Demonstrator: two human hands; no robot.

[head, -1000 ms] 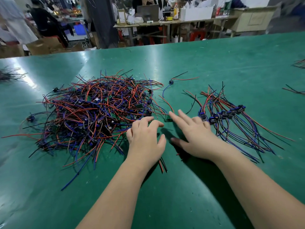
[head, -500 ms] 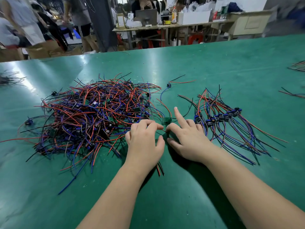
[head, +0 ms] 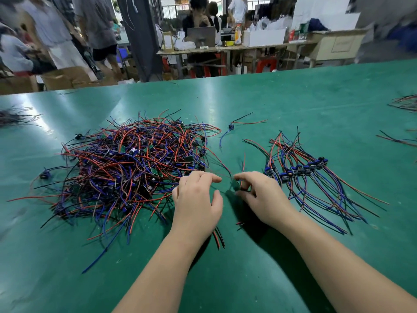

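Observation:
A big tangled pile of red, blue and black wire leads (head: 135, 168) with small connectors lies on the green table (head: 293, 105), left of centre. My left hand (head: 196, 199) hovers palm down at the pile's right edge, fingers loosely curved, and a few red and black wire ends (head: 220, 239) stick out from under its wrist. My right hand (head: 262, 197) pinches one small green-tipped wire piece (head: 237, 187) between thumb and forefinger, just off the table. To its right, a neat row of sorted leads (head: 300, 170) lies with blue connectors lined up.
One loose lead (head: 231, 126) lies beyond the two groups. More wire bundles sit at the far right edge (head: 406, 102) and far left (head: 13, 116). Past the table's far edge are people, boxes and a cluttered workbench (head: 225, 48).
My right hand's flat fingers have curled and picked a single wire piece up between the two groups. The left hand has barely moved. The view has tilted up a little.

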